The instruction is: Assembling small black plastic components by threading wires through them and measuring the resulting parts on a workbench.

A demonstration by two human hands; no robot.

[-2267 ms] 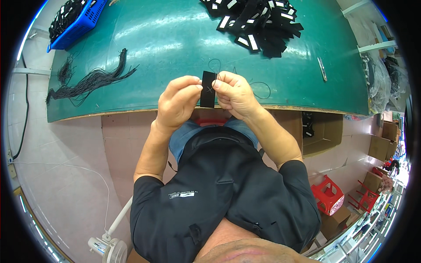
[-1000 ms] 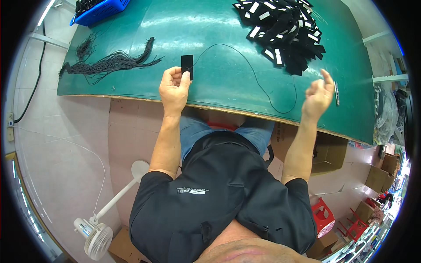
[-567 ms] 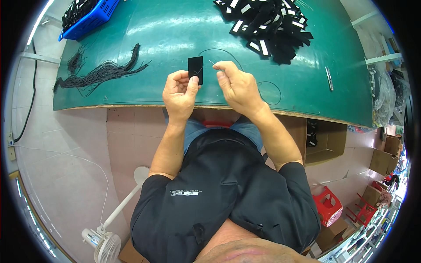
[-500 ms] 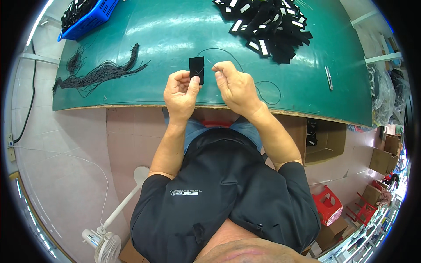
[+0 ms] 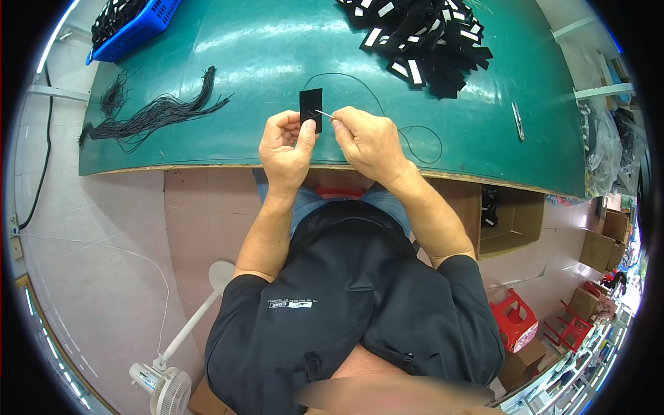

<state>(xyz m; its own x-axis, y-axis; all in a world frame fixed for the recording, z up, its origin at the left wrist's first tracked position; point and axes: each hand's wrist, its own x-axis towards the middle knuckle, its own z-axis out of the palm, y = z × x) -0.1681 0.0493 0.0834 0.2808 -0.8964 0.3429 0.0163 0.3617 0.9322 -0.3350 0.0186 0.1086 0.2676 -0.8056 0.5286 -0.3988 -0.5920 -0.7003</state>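
My left hand (image 5: 285, 146) pinches a small black rectangular piece (image 5: 310, 101) upright between thumb and fingers, above the table's near edge. Whether it is card or cloth I cannot tell. Closed around a thin metal needle-like tool (image 5: 325, 113), my right hand (image 5: 374, 146) is just to the right, and the tool's tip is at the face of the black piece. A dark cord (image 5: 374, 97) loops from behind the piece across the tabletop and curls beyond my right hand.
On the green table (image 5: 263, 76) lie a bundle of black cords (image 5: 166, 116) at left, a heap of black pieces with white patches (image 5: 436, 52) at far right, and metal tweezers (image 5: 517, 122). A blue basket (image 5: 142, 31) occupies the far left corner. An open carton (image 5: 515, 225) stands below.
My right hand has moved slightly left and down, bringing the needle-like tool's tip onto the black piece. My left hand holds the piece in nearly the same place.
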